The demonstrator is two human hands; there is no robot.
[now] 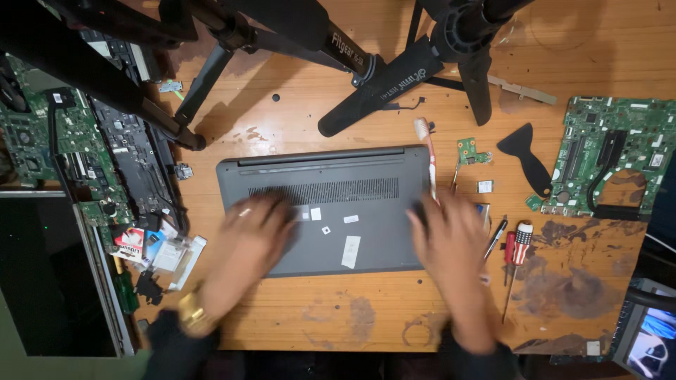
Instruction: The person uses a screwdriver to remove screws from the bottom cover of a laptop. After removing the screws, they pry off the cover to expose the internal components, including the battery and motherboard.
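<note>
A grey laptop [338, 190] lies bottom side up in the middle of a wooden table [310, 119], its vent grille facing me. My left hand [250, 236] rests flat on the left part of the laptop's base, fingers spread, with a gold watch at the wrist. My right hand [451, 243] lies on the laptop's right edge, blurred by motion, holding nothing that I can see. A toothbrush [427, 155] lies along the laptop's right side, just beyond my right fingers.
Screwdrivers [514, 260] and a pen lie right of my right hand. A green motherboard [612, 155], a black pry tool [528, 155] and a small circuit board [470, 151] sit at right. Dismantled laptop parts [91, 162] fill the left. Black tripod legs [373, 84] stand behind.
</note>
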